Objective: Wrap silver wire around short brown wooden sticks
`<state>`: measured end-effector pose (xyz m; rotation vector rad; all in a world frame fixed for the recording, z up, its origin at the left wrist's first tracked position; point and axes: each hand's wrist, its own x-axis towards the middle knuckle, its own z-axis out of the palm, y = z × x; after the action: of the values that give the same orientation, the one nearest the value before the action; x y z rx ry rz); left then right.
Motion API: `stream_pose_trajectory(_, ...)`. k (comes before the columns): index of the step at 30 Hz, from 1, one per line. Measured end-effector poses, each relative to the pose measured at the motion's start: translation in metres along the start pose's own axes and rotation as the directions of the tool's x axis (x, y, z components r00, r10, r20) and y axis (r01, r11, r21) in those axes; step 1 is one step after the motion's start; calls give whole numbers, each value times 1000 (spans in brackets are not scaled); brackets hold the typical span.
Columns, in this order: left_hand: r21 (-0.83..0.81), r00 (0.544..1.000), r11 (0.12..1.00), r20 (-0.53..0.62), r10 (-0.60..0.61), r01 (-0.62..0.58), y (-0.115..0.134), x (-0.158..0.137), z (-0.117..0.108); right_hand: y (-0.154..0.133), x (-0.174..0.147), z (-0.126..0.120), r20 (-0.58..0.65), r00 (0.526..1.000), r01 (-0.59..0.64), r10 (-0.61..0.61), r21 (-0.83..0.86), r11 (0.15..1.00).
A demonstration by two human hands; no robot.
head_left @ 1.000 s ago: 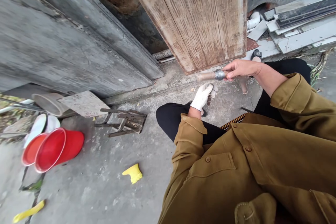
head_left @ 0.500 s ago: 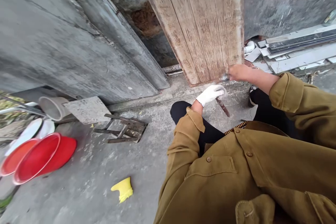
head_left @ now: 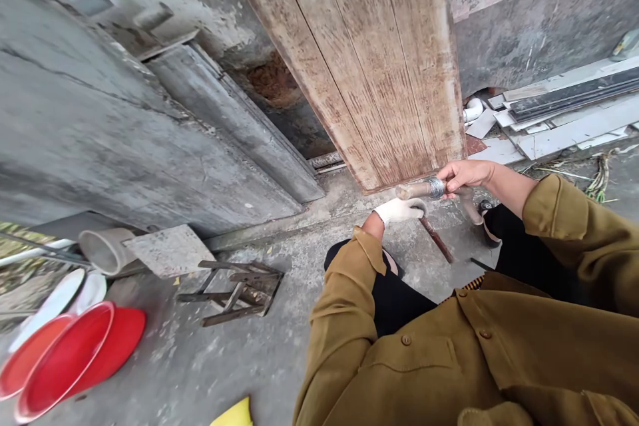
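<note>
My left hand, in a white glove, is closed around a reddish-brown stick that slants down to the right. Bare, my right hand grips a pale wooden handle bound with wire, just above the gloved hand. A pale curved piece shows below my right hand; whether it belongs to that handle I cannot tell. Both hands are near the lower end of a weathered plank panel, which leans against the wall with scraped-looking marks on its boards.
A small wooden stool lies at left on the concrete, near red basins and a grey bucket. Large grey slabs lean on the wall. White and dark strips are stacked at right. Something yellow lies at the bottom edge.
My right hand has drawn back from the panel's lower edge, and the wire-bound handle shows more clearly. The gloved hand keeps its hold on the stick. The view has tilted upward.
</note>
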<state>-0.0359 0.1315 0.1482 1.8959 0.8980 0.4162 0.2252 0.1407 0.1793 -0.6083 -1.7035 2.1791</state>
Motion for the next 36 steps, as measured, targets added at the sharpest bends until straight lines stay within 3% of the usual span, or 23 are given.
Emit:
stream_pose_trajectory(3, -71, 996, 995, 52, -70, 74, -14, 5, -10, 4, 13, -9, -47, 998, 36, -33, 71, 997)
stream_pose_trajectory(7, -175, 996, 981, -9, -87, 84, -26, 9, -10, 3, 32, -15, -99, 993, -51, 57, 60, 997)
stream_pose_trajectory(10, -252, 994, 966, -75, -80, 59, -34, 21, 0, 5, 43, -25, -179, 982, -49, 64, 91, 995)
stream_pose_trajectory(16, -418, 978, 908, -199, -71, -20, -51, 50, 8, 5, 56, -58, -493, 867, 4, 73, 153, 988)
stream_pose_trajectory(18, -373, 997, 928, -72, -41, 11, -53, 54, 3, 7, 58, -66, -599, 794, -107, 103, 30, 994)
stream_pose_trajectory(19, -307, 1000, 951, 19, -24, 29, -54, 55, -1, 9, 59, -70, -654, 747, -221, 119, -75, 972)
stream_pose_trajectory(21, -158, 991, 987, 132, -9, 31, -53, 56, -12, 15, 58, -74, -722, 680, -483, 131, -307, 820)
stream_pose_trajectory(22, -91, 990, 996, 140, -8, 21, -52, 56, -18, 18, 57, -75, -708, 690, -572, 151, -406, 713)
stream_pose_trajectory(24, -11, 994, 1000, 109, -3, 5, -51, 56, -29, 24, 52, -74, -545, 788, -594, 287, -551, 586)
stream_pose_trajectory(25, -5, 994, 1000, 110, -11, 12, -51, 55, -33, 26, 48, -72, -389, 837, -547, 384, -583, 601)
stream_pose_trajectory(27, -78, 989, 996, 145, -41, 53, -51, 54, -36, 24, 41, -66, -18, 867, -430, 498, -534, 728)
stream_pose_trajectory(29, -232, 986, 968, 154, -58, 93, -50, 52, -32, 18, 34, -60, 178, 892, -322, 414, -393, 862)
stream_pose_trajectory(30, -329, 990, 939, 131, -58, 99, -49, 51, -27, 13, 31, -58, 158, 933, -260, 322, -322, 910)
stream_pose_trajectory(32, -501, 995, 861, 79, -57, 90, -46, 49, -17, 5, 25, -57, -39, 991, -130, 125, -210, 969)
stream_pose_trajectory(34, -584, 995, 806, 84, -53, 92, -41, 46, -8, 0, 23, -58, -293, 956, -23, -15, -125, 992)
stream_pose_trajectory(36, -567, 989, 815, 137, -51, 120, -36, 42, -2, 1, 24, -60, -482, 874, 36, -63, -65, 997)
